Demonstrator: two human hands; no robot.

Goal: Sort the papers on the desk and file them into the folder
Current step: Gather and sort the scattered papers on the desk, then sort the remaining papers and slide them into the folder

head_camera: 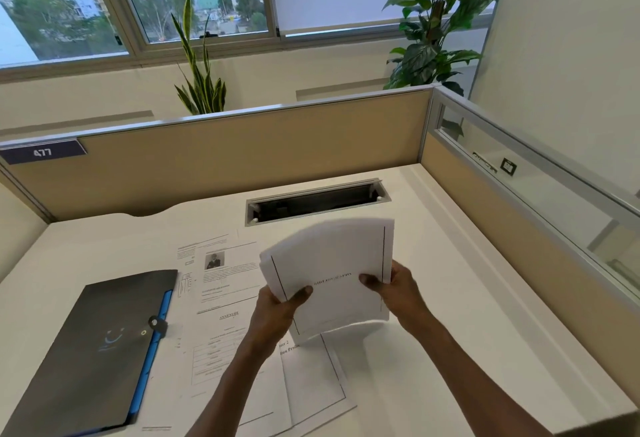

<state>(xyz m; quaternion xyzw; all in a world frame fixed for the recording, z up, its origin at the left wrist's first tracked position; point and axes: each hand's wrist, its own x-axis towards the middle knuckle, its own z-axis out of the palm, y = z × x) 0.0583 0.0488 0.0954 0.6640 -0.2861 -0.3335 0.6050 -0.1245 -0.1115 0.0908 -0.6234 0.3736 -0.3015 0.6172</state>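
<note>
A thick stack of white papers [332, 263] is lifted above the desk, tilted toward me. My left hand [277, 312] grips its lower left edge with the thumb on the top sheet. At the stack's right edge, my right hand [401, 287] holds it, thumb on top too. Several loose printed sheets [221, 291] lie flat on the white desk [450, 298] beneath and left of the stack, one with a small photo, one bordered page [311, 381] near me. A dark folder [100, 350] with a blue spine and button clasp lies closed at the left.
A cable slot [315, 199] is sunk into the desk behind the stack. Tan partition walls [242, 156] close off the back and right sides. Two plants stand beyond the partition under a window.
</note>
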